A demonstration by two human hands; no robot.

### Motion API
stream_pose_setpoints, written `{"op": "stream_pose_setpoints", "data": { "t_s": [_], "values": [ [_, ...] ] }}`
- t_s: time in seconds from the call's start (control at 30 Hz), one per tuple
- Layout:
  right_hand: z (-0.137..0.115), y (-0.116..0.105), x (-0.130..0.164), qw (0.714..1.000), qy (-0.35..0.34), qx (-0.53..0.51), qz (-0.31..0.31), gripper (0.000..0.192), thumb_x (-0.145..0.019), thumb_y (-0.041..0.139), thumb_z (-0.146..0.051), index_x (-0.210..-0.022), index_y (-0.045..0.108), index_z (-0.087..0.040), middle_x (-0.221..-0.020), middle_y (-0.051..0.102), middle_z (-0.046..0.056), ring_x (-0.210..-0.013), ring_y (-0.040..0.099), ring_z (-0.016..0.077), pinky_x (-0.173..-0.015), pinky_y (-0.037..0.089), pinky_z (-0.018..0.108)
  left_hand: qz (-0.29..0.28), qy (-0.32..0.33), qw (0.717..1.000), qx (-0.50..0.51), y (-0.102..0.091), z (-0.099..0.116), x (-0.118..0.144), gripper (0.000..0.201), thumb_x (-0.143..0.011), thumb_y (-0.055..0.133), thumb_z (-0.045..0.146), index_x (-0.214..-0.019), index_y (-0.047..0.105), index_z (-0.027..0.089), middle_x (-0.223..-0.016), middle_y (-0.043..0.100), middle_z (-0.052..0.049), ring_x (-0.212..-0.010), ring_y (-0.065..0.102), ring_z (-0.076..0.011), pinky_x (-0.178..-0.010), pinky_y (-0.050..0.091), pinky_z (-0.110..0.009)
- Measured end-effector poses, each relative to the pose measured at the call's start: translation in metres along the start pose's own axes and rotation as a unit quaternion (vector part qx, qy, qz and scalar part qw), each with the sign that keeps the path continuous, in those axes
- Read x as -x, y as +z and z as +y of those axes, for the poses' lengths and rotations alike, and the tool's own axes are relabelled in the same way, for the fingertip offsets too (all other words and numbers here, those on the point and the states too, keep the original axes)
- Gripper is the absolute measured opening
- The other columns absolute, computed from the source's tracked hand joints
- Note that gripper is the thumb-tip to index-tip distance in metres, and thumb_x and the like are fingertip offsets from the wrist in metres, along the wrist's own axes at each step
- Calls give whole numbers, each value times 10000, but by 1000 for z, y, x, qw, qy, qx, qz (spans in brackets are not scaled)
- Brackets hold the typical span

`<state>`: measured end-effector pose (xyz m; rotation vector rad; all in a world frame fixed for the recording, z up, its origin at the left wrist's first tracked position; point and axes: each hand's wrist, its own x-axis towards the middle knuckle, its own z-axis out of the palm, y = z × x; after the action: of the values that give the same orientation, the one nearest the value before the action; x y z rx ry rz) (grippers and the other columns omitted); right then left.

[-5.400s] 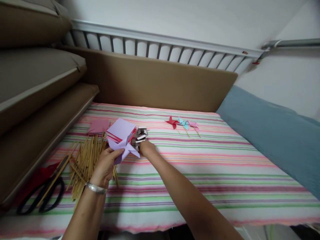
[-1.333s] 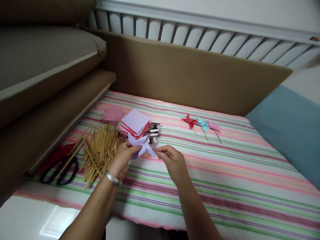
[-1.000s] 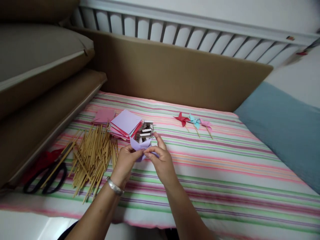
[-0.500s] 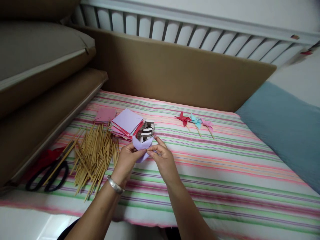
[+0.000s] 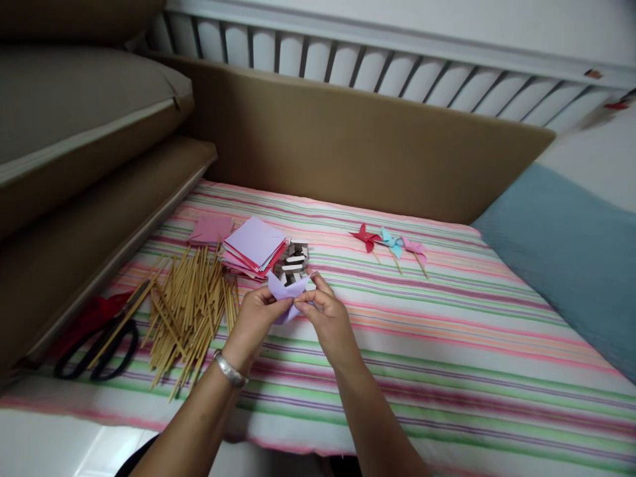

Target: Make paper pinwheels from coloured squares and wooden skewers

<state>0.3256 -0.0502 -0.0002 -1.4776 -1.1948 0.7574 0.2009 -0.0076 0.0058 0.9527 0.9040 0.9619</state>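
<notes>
Both hands meet above the near part of the striped bed sheet [image 5: 447, 344], pinching a folded lilac paper piece [image 5: 284, 291] between them; the left hand [image 5: 256, 317] closes its thumb and fingers on the left side of the paper, the right hand [image 5: 325, 317] closes its fingertips on the middle and right edge — a grip that holds the folded points together at the centre, lifted just clear of the sheet so both sides can be reached. A silver bracelet [image 5: 231, 370] sits on the left wrist. The supplies lie within easy reach on the left: a stack of square coloured papers [image 5: 254, 246] with a lilac sheet on top, a small pile of black-and-white pieces [image 5: 294, 260] just beside it, a loose spread of bamboo sticks [image 5: 191, 311], and black-handled scissors [image 5: 97, 344] near the edge with red paper under them; a pink sheet [image 5: 211, 228] lies behind the stack. Three finished pinwheels — red [image 5: 366, 237], blue [image 5: 391, 242] and pink [image 5: 416, 249] — lie in a row well apart to the right, out of the working area. A brown padded board [image 5: 368, 146] stands behind the bed; a blue cushion [image 5: 566, 252] lies at the right. No brand, label or writing is legible anywhere.
</notes>
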Motion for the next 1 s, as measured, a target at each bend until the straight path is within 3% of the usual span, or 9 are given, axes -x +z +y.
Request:
{"op": "stream_pose_setpoints", "data": {
  "t_s": [0.43, 0.6, 0.7, 1.0],
  "values": [
    [1, -2, -2, 1000, 12, -14, -14, 79, -678, 623, -245, -707, 690, -217, -1246, 552, 48, -1229, 429, 231, -1027, 297, 372, -13, -6, 1000, -2, -1, 0, 0, 197, -553, 745, 239, -724, 734, 142, -687, 698, -32, -590, 565, -130, -578, 405, -223],
    [3, 0, -1, 995, 35, -93, -17, 69, -667, 630, -246, -692, 670, -196, -944, 657, 44, -911, 596, 198, -830, 448, 325, -18, 3, 1000, -12, -1, 0, 0, 188, -574, 734, 248, -732, 737, 146, -672, 692, -27, -592, 563, -132, -571, 395, -222],
    [8, 1, 0, 992, 55, -113, -12, 81, -678, 645, -258, -715, 664, -189, -774, 662, 18, -754, 594, 163, -735, 457, 290, -25, 3, 1000, -9, -2, -1, -1, 184, -583, 731, 239, -745, 736, 150, -696, 699, -26, -616, 575, -134, -593, 406, -223],
    [12, -1, 1, 980, 88, -179, 11, 140, -641, 710, -299, -691, 669, -175, -665, 649, -1, -636, 557, 136, -651, 431, 268, -66, -12, 997, -35, -4, -4, -3, 241, -583, 763, 293, -774, 726, 150, -747, 705, -23, -660, 592, -135, -663, 430, -239]
  ]
}}
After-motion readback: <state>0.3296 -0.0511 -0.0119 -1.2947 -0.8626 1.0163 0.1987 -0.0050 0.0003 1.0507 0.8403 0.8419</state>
